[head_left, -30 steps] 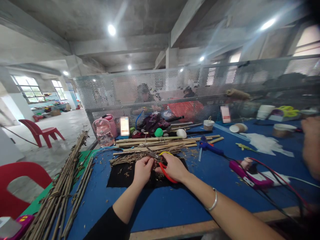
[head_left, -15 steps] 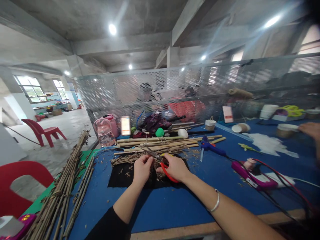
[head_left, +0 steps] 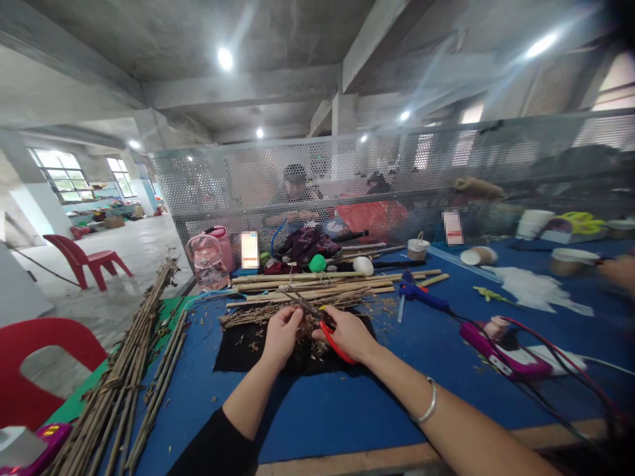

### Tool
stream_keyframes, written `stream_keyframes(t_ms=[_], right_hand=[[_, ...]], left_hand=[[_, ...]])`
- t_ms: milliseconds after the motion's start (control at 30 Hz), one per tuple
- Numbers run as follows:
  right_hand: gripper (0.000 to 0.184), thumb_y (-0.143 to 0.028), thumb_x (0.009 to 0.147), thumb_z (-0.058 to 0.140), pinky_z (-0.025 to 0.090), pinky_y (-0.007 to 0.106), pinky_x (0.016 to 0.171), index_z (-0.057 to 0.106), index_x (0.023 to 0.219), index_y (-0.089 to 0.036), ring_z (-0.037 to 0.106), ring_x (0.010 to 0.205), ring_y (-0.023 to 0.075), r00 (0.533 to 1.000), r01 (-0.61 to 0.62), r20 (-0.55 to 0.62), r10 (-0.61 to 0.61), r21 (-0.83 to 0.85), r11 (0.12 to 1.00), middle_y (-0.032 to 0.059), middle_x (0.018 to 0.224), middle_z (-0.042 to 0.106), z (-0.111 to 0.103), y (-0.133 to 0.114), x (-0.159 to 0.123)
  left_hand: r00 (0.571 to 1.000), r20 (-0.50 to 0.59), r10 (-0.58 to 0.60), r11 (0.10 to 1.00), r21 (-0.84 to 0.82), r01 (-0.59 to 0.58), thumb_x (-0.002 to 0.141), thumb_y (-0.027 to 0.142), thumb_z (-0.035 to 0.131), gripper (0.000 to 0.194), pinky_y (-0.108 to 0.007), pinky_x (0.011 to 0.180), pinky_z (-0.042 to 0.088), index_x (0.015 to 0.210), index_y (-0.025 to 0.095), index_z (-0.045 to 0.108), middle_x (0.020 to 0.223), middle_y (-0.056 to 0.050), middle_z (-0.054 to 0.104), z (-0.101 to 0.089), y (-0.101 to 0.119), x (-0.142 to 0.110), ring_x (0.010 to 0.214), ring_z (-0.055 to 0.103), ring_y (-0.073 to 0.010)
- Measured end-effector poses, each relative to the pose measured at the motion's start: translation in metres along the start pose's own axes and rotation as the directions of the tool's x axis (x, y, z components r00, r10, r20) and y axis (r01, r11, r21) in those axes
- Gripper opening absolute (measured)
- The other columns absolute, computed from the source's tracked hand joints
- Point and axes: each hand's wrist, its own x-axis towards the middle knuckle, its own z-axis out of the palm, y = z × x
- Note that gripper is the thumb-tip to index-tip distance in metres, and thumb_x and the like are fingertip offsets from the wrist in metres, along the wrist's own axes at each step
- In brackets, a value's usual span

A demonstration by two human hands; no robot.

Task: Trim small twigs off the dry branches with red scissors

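Observation:
My right hand [head_left: 348, 334] is wrapped round the red-handled scissors [head_left: 333, 342], whose blades point up and left over the twigs. Close beside the blades, my left hand [head_left: 282, 336] pinches something too small to make out, perhaps a bit of dry plant. Beneath both hands lies a black cloth [head_left: 233, 350] with brown plant scraps on it. A bunch of thin dry twigs [head_left: 248, 317] rests along the cloth's far edge. Several pale sticks [head_left: 268, 282] lie behind that.
A long bundle of dry stalks [head_left: 119, 370] runs down the table's left side. On the right are a blue glue gun [head_left: 421, 293], a purple power strip [head_left: 501, 354] with cables, and a white cup [head_left: 417, 248]. A perforated metal screen [head_left: 238, 185] stands behind; a person's hand is blurred at far right.
My hands stay almost in place, with the scissors shifted very slightly. Behind the screen a person has moved a little, and the co-worker's hand at far right has moved.

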Motion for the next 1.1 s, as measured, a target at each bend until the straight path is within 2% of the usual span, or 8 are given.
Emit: stream_keyframes(t_ms=[133,267,467,567,700,833,1100], right_hand=[[0.032,-0.049,0.072,0.057,0.033,0.023,0.058,0.056,0.091,-0.023,0.057,0.069,0.0163,1.000,-0.012,-0.004,0.012,0.044,0.999,0.0018,0.078,0.064,0.0010,0.0030,0.0006],[0.031,-0.047,0.073,0.055,0.034,0.023,0.058,0.057,0.090,-0.022,0.056,0.066,0.0156,1.000,-0.029,0.009,0.028,0.088,0.996,0.0011,0.074,0.064,0.0014,0.0029,0.0005],[0.030,-0.049,0.073,0.054,0.034,0.022,0.057,0.055,0.085,-0.022,0.055,0.064,0.0145,1.000,-0.030,-0.001,0.031,0.114,0.993,0.0005,0.073,0.063,0.0021,0.0027,0.0017],[0.029,-0.049,0.073,0.054,0.033,0.022,0.056,0.054,0.083,-0.022,0.054,0.063,0.0142,1.000,-0.027,-0.001,0.027,0.111,0.993,0.0002,0.073,0.062,0.0028,0.0039,0.0026],[0.031,-0.049,0.069,0.058,0.031,0.022,0.055,0.053,0.082,-0.021,0.053,0.064,0.0143,0.999,-0.031,0.015,0.030,0.091,0.995,0.0006,0.074,0.061,0.0029,0.0055,0.0027],[0.036,-0.047,0.063,0.064,0.033,0.023,0.060,0.052,0.084,-0.021,0.052,0.070,0.0147,1.000,0.005,-0.009,-0.004,0.115,0.993,0.0013,0.082,0.059,0.0029,0.0048,0.0026],[0.034,-0.039,0.066,0.065,0.037,0.026,0.068,0.051,0.089,-0.019,0.051,0.079,0.0162,0.996,0.084,-0.047,-0.077,0.158,0.984,0.0040,0.087,0.056,0.0050,0.0013,0.0035]], left_hand=[[0.985,0.120,-0.127,0.979,-0.147,0.144,0.061,0.040,0.067,0.031,-0.020,0.052,0.042,0.076,0.013,0.061,0.064,0.000,0.059,-0.0009,-0.0007,0.0026,0.056,0.052,-0.0086],[0.977,0.141,-0.162,0.974,-0.133,0.181,0.058,0.040,0.070,0.036,-0.018,0.049,0.042,0.079,0.012,0.062,0.061,0.001,0.056,0.0000,-0.0050,0.0033,0.052,0.050,-0.0071],[0.967,0.139,-0.213,0.962,-0.143,0.233,0.065,0.041,0.064,0.036,-0.021,0.053,0.046,0.088,0.014,0.062,0.067,-0.001,0.060,0.0038,-0.0005,-0.0023,0.055,0.053,-0.0080],[0.975,0.110,-0.191,0.975,-0.094,0.202,0.065,0.040,0.064,0.036,-0.020,0.051,0.044,0.090,0.014,0.061,0.066,-0.001,0.061,0.0040,0.0000,-0.0029,0.053,0.053,-0.0079],[0.989,0.077,-0.122,0.992,0.009,0.122,0.063,0.040,0.066,0.033,-0.018,0.045,0.039,0.082,0.012,0.062,0.058,0.001,0.058,0.0040,-0.0058,-0.0011,0.046,0.048,-0.0066],[0.989,0.093,-0.114,0.993,0.012,0.113,0.063,0.041,0.066,0.030,-0.018,0.044,0.038,0.073,0.013,0.060,0.054,0.003,0.055,0.0048,-0.0087,-0.0005,0.044,0.046,-0.0062],[0.988,0.089,-0.129,0.992,0.029,0.127,0.063,0.040,0.065,0.029,-0.018,0.043,0.039,0.069,0.013,0.058,0.052,0.003,0.055,0.0082,-0.0052,-0.0033,0.042,0.046,-0.0060]])
